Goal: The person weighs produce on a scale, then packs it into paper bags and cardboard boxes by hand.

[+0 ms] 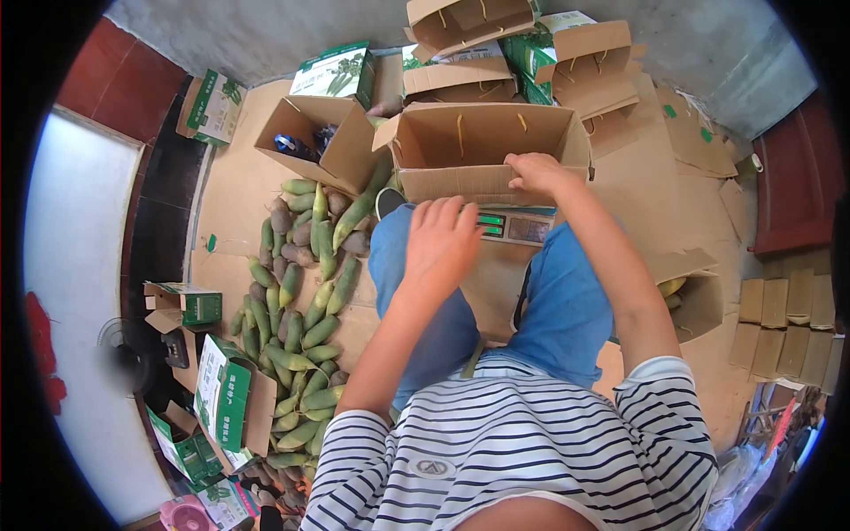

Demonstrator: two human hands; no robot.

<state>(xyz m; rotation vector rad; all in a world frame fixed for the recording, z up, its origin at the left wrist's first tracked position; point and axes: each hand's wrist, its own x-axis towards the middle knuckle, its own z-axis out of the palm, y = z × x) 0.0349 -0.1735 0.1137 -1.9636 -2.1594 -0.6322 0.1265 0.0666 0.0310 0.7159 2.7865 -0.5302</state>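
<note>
In front of me an open cardboard box (pixel 482 183) with yellow cord handles stands on a digital scale (pixel 513 226) with a green-lit display. My right hand (pixel 534 173) is at the box's near rim, its fingers bent over the edge and the thumb on the outer side. My left hand (pixel 440 237) is over my left knee, just short of the box, with fingers stretched out and nothing in them. To the left lies a pile of long green radishes (pixel 305 332), with dark brown roots (pixel 299 254) among them.
Left of the large box, a smaller open box (pixel 323 142) holds dark and blue items. Green-and-white printed cartons stand at the back and along the left (pixel 221 389). At right, a box (pixel 691 296) contains yellowish-green produce. Folded cardboard (pixel 788 327) is stacked by the right wall.
</note>
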